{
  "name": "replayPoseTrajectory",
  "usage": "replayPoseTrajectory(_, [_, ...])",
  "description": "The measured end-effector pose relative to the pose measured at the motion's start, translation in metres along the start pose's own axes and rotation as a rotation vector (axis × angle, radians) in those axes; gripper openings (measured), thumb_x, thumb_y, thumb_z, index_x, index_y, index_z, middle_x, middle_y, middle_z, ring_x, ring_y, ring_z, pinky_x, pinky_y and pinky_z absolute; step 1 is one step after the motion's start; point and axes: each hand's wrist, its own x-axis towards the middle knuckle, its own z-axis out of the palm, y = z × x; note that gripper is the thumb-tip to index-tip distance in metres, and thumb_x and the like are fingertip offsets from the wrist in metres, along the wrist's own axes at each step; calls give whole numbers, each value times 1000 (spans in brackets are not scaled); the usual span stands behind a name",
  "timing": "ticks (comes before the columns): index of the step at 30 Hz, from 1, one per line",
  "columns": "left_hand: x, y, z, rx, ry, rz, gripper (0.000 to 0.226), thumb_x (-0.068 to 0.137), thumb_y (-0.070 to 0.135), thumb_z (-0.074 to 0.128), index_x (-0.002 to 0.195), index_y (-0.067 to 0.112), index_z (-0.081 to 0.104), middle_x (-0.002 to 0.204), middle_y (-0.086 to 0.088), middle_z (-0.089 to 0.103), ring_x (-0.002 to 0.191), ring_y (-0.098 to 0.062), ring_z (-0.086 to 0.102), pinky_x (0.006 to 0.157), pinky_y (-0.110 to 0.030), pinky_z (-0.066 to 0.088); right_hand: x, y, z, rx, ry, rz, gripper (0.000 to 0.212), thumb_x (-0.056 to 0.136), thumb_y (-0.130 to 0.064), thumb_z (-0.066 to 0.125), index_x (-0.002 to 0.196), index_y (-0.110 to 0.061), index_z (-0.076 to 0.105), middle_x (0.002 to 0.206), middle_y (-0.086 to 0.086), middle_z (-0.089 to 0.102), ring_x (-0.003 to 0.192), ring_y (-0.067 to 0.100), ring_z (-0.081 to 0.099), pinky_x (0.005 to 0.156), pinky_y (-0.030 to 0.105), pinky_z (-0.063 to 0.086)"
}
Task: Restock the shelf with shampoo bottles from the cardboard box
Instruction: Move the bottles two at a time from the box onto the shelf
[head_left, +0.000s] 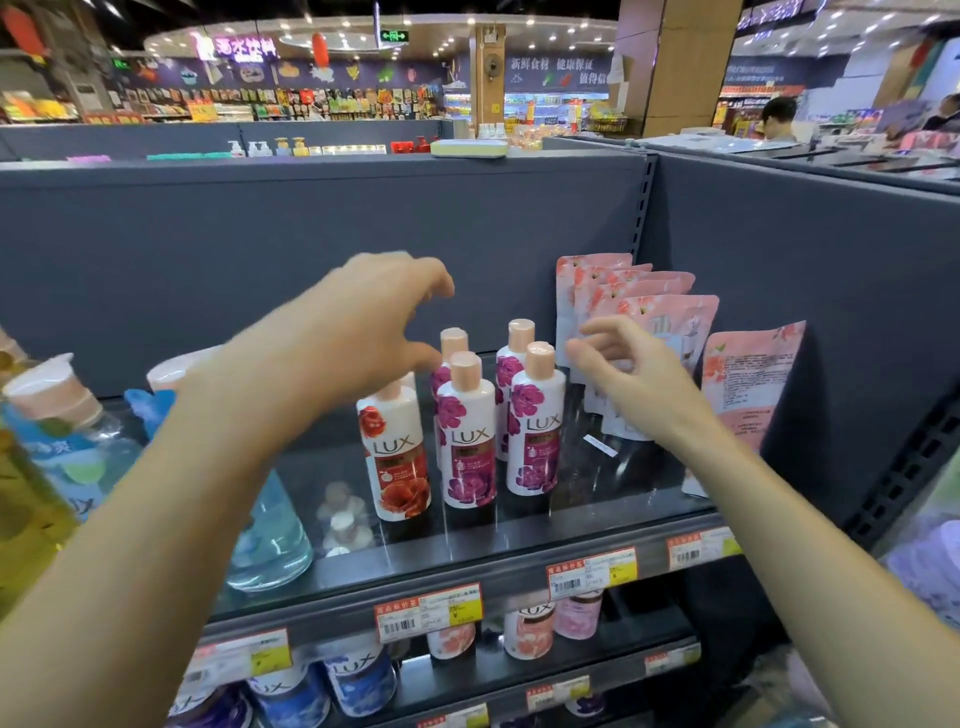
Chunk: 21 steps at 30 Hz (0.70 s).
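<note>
On the dark top shelf (519, 540) stand several white LUX bottles with peach caps. A red-flower bottle (397, 457) is at the front left. Two magenta-flower bottles (467, 441) (537, 431) stand beside it, with two more behind. My left hand (363, 332) hovers open just above the red-flower bottle's cap, fingers spread, holding nothing. My right hand (623, 369) is open to the right of the bottles, in front of the pink refill pouches (639, 306). No cardboard box is in view.
A large blue bottle (270, 530) and other bottles stand at the shelf's left. A pink pouch (748, 379) leans on the right panel. Price tags (428, 613) line the shelf edge. Lower shelves hold blue and pink LUX bottles (358, 680). A person stands far right behind the shelving.
</note>
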Motion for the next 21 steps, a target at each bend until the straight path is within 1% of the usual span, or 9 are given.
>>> replayPoseTrajectory(2, [-14,-9,-19,31,90,-45,43,82,31,74,122,22,59,116,0,63,93,-17,57,89,-34,48,2,-9,-5,46,143,-47,31,91,-50,57,111,-27,61,100,-18,64,94,-5,58,84,20,48])
replayPoseTrajectory(3, [-19,-12,-23,56,106,-74,40,83,32,73,119,20,62,114,0,65,91,-17,57,89,-35,48,2,-15,-5,70,201,-75,26,93,-46,57,107,-24,62,98,-17,64,91,-4,59,82,20,49])
replayPoseTrajectory(5, [-23,-18,-17,114,52,-125,38,83,36,72,115,17,64,112,-3,66,97,-22,59,91,-38,50,1,-31,-1,66,315,-162,21,94,-40,59,98,-21,64,92,-14,65,84,3,59,76,22,49])
replayPoseTrajectory(7, [-22,-25,-1,126,-50,-183,38,81,39,72,110,15,64,109,-6,66,99,-26,60,86,-40,52,-1,-52,6,16,396,-305,21,93,-36,61,90,-16,65,88,-6,66,83,12,59,75,24,47])
replayPoseTrajectory(10, [-17,-32,23,102,-161,-245,42,77,36,76,110,14,61,107,-7,64,99,-30,61,79,-38,52,-2,-85,20,-72,365,-477,18,91,-31,65,86,-14,66,84,-5,63,81,9,54,72,13,41])
replayPoseTrajectory(12, [-15,-34,31,59,-181,-273,46,78,32,77,115,15,56,110,-7,61,100,-30,60,79,-38,51,1,-99,29,-140,296,-527,17,91,-32,65,85,-16,66,83,-7,63,81,8,54,71,10,39])
replayPoseTrajectory(16, [-12,-36,40,-36,-177,-292,54,78,29,77,121,17,46,113,-9,57,92,-29,57,74,-38,50,6,-98,37,-159,216,-473,14,92,-32,63,85,-20,65,85,-9,65,84,8,56,68,10,36])
replayPoseTrajectory(18, [-11,-40,46,-65,-153,-281,54,79,26,75,122,17,45,111,-9,57,87,-29,55,71,-38,49,6,-91,37,-145,202,-438,13,92,-31,63,84,-21,64,84,-11,64,84,8,56,68,11,36])
replayPoseTrajectory(21, [-11,-42,54,-107,-88,-269,48,83,24,70,124,21,46,108,-9,58,87,-27,52,70,-34,43,4,-81,36,-165,196,-406,11,91,-29,63,83,-20,64,83,-11,63,84,9,58,71,14,41])
